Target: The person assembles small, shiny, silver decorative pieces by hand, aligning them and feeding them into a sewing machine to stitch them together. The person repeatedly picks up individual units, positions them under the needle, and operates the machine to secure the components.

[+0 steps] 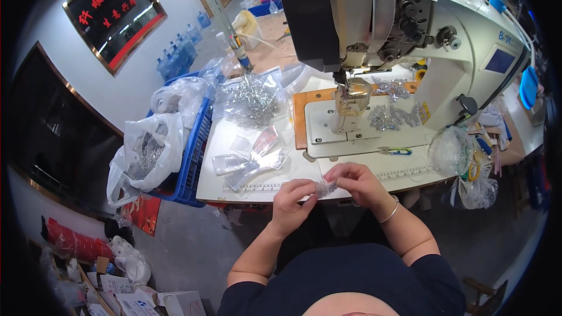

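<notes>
At the front edge of the white sewing table (374, 181), my left hand (294, 200) and my right hand (358, 185) are close together. Both sets of fingers pinch a small silvery, glittery piece (325, 188), one side each; its exact kind is hard to make out. A white post-bed sewing machine (468, 52) stands just beyond, its needle area (351, 90) above the post. Left of it lie clear plastic pieces spread like a bow (252, 159). Behind these, a heap of silver glittery pieces (253, 100) rests on clear plastic. More silver pieces (389, 118) lie right of the post.
Thread snips (395, 151) lie on the table, right of my hands. A blue crate (196, 155) with white plastic bags (153, 146) stands against the table's left side. A clear bag (452, 151) sits at the right corner. Boxes (137, 301) fill the lower left.
</notes>
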Action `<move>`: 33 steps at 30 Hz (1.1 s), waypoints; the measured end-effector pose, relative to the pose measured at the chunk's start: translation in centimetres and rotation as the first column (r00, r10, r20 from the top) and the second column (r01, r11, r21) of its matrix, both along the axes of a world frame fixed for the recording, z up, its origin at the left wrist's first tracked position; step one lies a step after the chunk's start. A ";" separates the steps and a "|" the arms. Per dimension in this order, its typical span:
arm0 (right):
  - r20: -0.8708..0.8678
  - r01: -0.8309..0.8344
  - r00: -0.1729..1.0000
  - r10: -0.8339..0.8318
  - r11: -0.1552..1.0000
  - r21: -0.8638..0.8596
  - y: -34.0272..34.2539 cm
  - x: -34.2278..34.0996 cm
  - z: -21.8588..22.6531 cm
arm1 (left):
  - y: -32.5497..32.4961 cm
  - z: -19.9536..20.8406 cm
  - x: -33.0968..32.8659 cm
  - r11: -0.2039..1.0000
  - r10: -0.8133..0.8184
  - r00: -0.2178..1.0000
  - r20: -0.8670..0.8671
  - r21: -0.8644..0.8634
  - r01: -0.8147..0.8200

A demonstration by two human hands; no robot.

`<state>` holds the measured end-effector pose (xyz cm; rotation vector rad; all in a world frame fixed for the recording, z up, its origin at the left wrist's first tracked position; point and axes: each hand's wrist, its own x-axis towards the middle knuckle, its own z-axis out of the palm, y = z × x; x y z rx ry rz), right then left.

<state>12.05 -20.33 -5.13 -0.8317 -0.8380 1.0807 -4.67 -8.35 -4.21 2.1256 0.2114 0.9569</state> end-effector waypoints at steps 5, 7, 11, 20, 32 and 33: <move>0.404 -0.080 0.915 0.011 0.985 0.155 -0.5 -0.1 1.7 | 0.4 -0.3 -0.2 0.844 0.069 0.945 0.319 0.487 -0.226; 0.405 -0.058 0.914 -0.004 0.988 0.140 -0.6 -0.3 1.7 | 0.5 -0.5 -0.4 0.813 0.080 0.931 0.355 0.518 -0.267; 0.420 -0.027 0.907 -0.031 0.991 0.131 -0.5 -0.4 1.3 | 0.4 -0.8 -0.8 0.739 0.126 0.921 0.369 0.585 -0.335; 0.564 0.023 0.813 -0.144 0.976 0.216 -0.6 -0.9 1.5 | 0.7 -1.4 -1.4 0.631 0.227 0.878 0.421 0.623 -0.462; 0.370 0.470 0.834 -0.410 0.878 -0.085 -2.0 2.8 -3.2 | 9.5 -1.5 1.8 0.895 0.125 0.991 -0.045 -0.426 -0.133; 0.491 0.526 0.759 -0.427 0.847 -0.076 -2.9 3.4 -3.6 | 11.9 0.0 2.1 0.885 0.148 0.989 -0.029 -0.442 -0.146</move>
